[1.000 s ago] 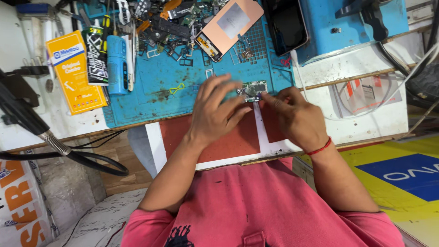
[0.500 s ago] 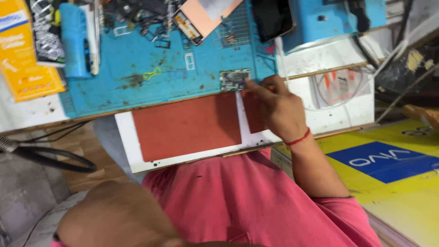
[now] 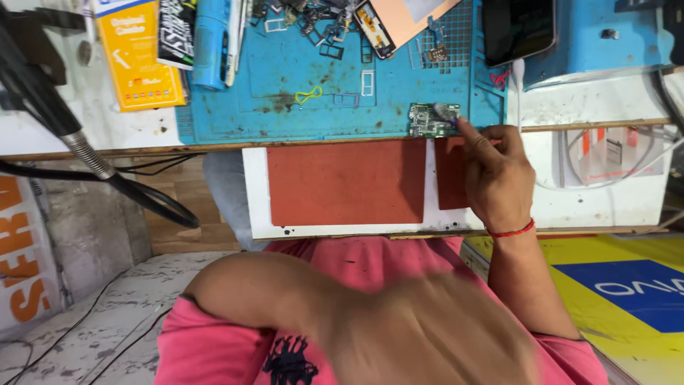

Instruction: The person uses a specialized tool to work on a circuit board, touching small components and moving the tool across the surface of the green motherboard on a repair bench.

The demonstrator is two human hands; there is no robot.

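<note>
My left arm has swung further in front of the camera than it was half a second ago: it now crosses the bottom of the view as a blurred bare forearm over my pink shirt, and my left hand itself is out of sight, so I cannot tell whether it is open or closed. A second ago that hand lay on the circuit board beside my right one.

My right hand stays where it was, with a red thread around the wrist. Its fingers are curled in narrow, and the fingertips press the right edge of the small green circuit board. Something thin and purplish shows at the fingertips, too blurred to identify.

The circuit board lies flat at the near edge of the blue mat, just above the gap between two red panels. Its long axis runs left to right, along the mat's edge.

The mat is stained and covers the middle of the worktop, which is white and scuffed. At the far side lie small metal frames, a phone with an orange back, a dark phone screen on a blue box, a yellow packet and a blue tool. A black flexible arm and cables hang at the left, over a worn wooden floor and marbled slab. A yellow and blue board lies at my right.
</note>
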